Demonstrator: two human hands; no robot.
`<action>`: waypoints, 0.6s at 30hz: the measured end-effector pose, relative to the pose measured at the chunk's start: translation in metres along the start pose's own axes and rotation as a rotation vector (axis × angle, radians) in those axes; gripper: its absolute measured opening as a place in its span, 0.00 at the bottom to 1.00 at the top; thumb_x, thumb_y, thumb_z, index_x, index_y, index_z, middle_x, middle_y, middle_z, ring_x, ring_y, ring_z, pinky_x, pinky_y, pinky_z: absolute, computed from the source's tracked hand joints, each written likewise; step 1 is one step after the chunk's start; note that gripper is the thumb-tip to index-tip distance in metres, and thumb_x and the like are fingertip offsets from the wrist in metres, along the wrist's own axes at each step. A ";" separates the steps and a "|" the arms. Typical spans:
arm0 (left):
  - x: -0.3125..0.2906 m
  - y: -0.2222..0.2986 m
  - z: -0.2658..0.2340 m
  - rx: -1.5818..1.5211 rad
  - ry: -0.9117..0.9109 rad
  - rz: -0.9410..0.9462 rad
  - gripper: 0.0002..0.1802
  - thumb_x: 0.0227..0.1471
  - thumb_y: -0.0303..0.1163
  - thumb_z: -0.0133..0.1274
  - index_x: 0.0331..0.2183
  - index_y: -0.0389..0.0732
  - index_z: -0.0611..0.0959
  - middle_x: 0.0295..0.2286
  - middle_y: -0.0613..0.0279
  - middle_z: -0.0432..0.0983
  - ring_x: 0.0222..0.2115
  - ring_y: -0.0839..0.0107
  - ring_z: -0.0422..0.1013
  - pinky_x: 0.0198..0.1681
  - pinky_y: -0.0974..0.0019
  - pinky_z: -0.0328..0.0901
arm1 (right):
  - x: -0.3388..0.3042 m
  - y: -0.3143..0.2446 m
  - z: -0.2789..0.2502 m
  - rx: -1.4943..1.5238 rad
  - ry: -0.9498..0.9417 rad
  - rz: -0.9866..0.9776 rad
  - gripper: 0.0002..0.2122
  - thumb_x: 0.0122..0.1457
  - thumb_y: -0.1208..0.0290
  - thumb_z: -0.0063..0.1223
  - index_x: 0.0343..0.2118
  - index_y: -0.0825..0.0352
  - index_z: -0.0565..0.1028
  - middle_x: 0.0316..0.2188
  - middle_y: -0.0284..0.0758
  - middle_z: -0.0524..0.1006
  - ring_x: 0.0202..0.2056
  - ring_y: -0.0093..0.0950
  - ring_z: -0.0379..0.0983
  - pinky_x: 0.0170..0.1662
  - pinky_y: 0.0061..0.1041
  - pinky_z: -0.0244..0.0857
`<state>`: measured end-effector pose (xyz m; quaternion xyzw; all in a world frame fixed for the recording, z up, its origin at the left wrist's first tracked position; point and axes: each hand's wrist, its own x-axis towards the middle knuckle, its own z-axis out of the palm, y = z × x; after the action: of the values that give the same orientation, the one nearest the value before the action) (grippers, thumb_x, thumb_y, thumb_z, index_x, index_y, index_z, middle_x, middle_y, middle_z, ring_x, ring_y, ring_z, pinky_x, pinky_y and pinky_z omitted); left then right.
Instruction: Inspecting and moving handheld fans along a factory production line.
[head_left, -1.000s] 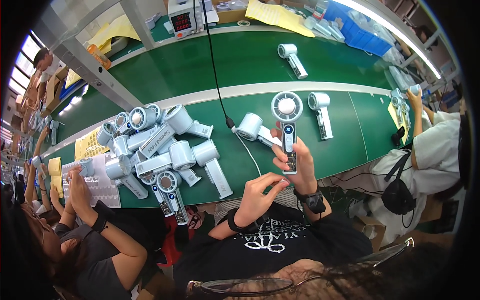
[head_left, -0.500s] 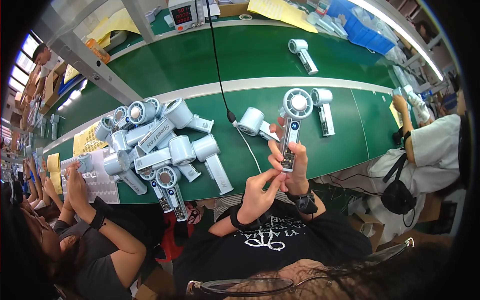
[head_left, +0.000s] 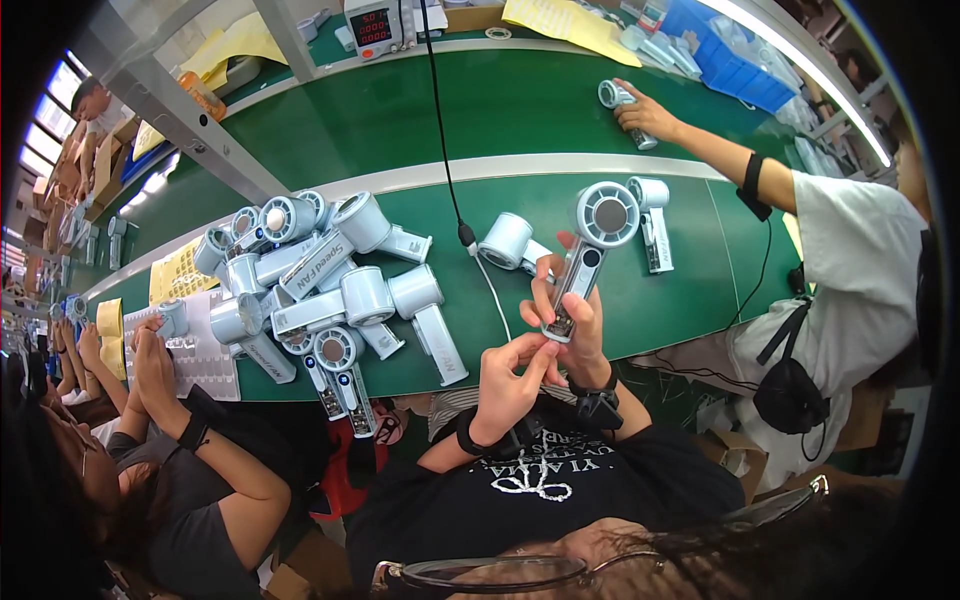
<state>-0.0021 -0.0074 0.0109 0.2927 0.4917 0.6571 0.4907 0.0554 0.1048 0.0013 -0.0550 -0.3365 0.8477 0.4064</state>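
Nearest the black shirt [head_left: 600, 480], the left hand [head_left: 508, 385] has its thumb and fingertips pinched close together at the lower end of a hand fan [head_left: 588, 262] — whether something small sits between them, I cannot tell. The right hand [head_left: 582, 325] is closed around that fan's handle, thumb on the near side and fingers behind. The fan is held up over the near edge of the green table [head_left: 685, 305], head upward and leaning a little to the right, with bare parts showing low in the handle.

To the left lies a heap of pale blue fans [head_left: 365, 295], two of them with handles jutting past the table edge. Beyond the held fan, one fan [head_left: 507, 240] lies to the left and another [head_left: 653, 225] to the right. A black cord [head_left: 440, 120] hangs down to a white lead [head_left: 492, 293].

Past the pale rail [head_left: 540, 166], a co-worker's hand [head_left: 648, 117] grasps another fan [head_left: 612, 94]. Farther back stand a blue bin [head_left: 722, 68] and a power supply [head_left: 375, 28] — yellow paper [head_left: 575, 28] lies between them.
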 end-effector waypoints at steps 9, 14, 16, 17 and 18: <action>-0.004 0.001 0.002 0.098 0.004 0.013 0.09 0.57 0.24 0.48 0.31 0.26 0.78 0.19 0.60 0.75 0.20 0.75 0.73 0.25 0.74 0.69 | -0.001 0.000 -0.012 0.037 -0.079 -0.001 0.42 0.49 0.64 0.62 0.63 0.62 0.47 0.38 0.40 0.68 0.29 0.25 0.70 0.35 0.37 0.70; -0.001 0.003 0.001 0.212 -0.050 0.057 0.08 0.56 0.23 0.50 0.31 0.27 0.79 0.22 0.59 0.78 0.22 0.77 0.73 0.27 0.76 0.69 | 0.000 -0.008 -0.009 -0.019 -0.122 -0.022 0.45 0.47 0.64 0.63 0.64 0.62 0.45 0.39 0.41 0.68 0.31 0.27 0.70 0.36 0.40 0.70; -0.002 0.005 0.000 0.209 -0.059 0.066 0.07 0.55 0.22 0.50 0.31 0.27 0.80 0.23 0.59 0.79 0.23 0.78 0.73 0.28 0.77 0.69 | -0.001 -0.009 -0.008 -0.020 -0.123 -0.022 0.45 0.48 0.64 0.63 0.64 0.62 0.45 0.39 0.41 0.68 0.31 0.28 0.70 0.37 0.40 0.70; -0.002 0.005 0.000 0.209 -0.060 0.066 0.07 0.55 0.22 0.50 0.31 0.27 0.80 0.23 0.59 0.79 0.23 0.78 0.73 0.28 0.77 0.69 | -0.001 -0.009 -0.008 -0.021 -0.124 -0.022 0.45 0.48 0.64 0.63 0.64 0.62 0.44 0.39 0.41 0.68 0.32 0.28 0.70 0.37 0.40 0.70; -0.002 0.006 0.000 0.210 -0.058 0.067 0.07 0.55 0.22 0.50 0.31 0.27 0.80 0.23 0.59 0.79 0.23 0.78 0.73 0.28 0.77 0.69 | -0.001 -0.010 -0.007 -0.022 -0.126 -0.021 0.45 0.48 0.64 0.63 0.64 0.62 0.44 0.40 0.42 0.68 0.33 0.28 0.70 0.37 0.41 0.70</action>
<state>-0.0038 -0.0097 0.0167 0.3777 0.5336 0.6090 0.4492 0.0647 0.1123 0.0023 -0.0023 -0.3714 0.8414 0.3925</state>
